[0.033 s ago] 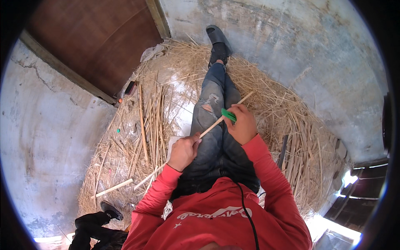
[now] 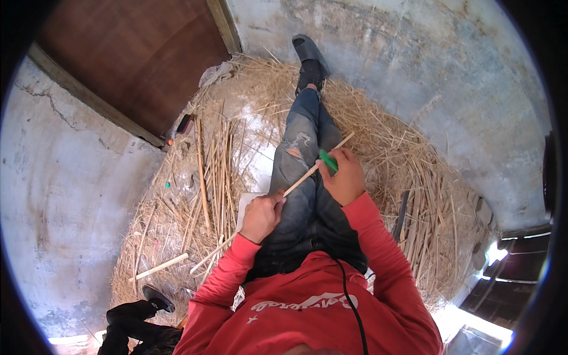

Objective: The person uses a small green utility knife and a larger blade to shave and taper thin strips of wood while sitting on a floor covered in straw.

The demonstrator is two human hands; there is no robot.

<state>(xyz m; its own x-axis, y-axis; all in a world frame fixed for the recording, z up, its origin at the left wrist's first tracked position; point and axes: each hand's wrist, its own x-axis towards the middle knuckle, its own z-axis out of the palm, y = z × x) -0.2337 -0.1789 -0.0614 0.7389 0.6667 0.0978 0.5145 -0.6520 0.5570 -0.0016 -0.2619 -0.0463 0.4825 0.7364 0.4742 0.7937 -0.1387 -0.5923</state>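
A thin pale bamboo strip [image 2: 300, 181] lies slantwise over my outstretched legs [image 2: 294, 163] in jeans. My left hand [image 2: 260, 216] is closed around it, and its near end runs on past my wrist to the lower left. Farther up the strip, my right hand [image 2: 345, 181] is closed on a small green-handled tool [image 2: 328, 160]. The fingertips of that hand also press against the strip. Any blade on the tool is hidden from me. The strip's far end rises beyond my right hand.
Straw-like shavings [image 2: 378, 127] cover the floor. Loose strips [image 2: 223, 171] lie to my left, more [image 2: 432, 207] to my right beside a dark flat bar [image 2: 402, 216]. Walls [image 2: 414, 53] and a brown door [image 2: 136, 53] enclose the space. Another person's dark-clad leg [image 2: 127, 316] shows lower left.
The strip has slid slightly toward me, down and to the left. The green-handled tool has tilted a little in my right hand. My left hand has barely moved.
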